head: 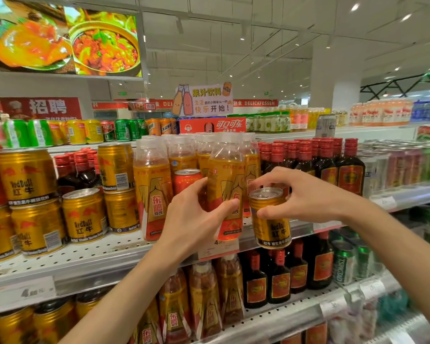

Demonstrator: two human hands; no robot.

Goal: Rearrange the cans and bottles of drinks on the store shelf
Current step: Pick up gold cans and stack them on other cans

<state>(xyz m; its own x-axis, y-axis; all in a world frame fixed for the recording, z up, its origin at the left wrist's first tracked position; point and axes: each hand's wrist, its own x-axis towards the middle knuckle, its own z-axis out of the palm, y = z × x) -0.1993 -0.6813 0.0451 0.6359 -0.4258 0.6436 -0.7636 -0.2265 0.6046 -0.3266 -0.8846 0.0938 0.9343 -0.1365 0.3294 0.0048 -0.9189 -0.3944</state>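
My left hand (pixel 196 214) grips an orange-labelled clear bottle (pixel 227 180) at the front of the middle shelf, tilted slightly left. Held in front of the shelf edge is a gold Red Bull can (pixel 271 222), with my right hand (pixel 301 194) pinching it near its top. Just behind my left hand stands a red can (pixel 186 178) among more of the same bottles (pixel 152 189). More gold cans (pixel 85 217) are stacked at the left of that shelf.
Dark bottles with red caps (pixel 350 167) fill the shelf to the right. The white perforated shelf (pixel 97 254) has bare space in front of the gold cans. Below are more bottles and green cans (pixel 343 264). Mixed cans line the top shelf.
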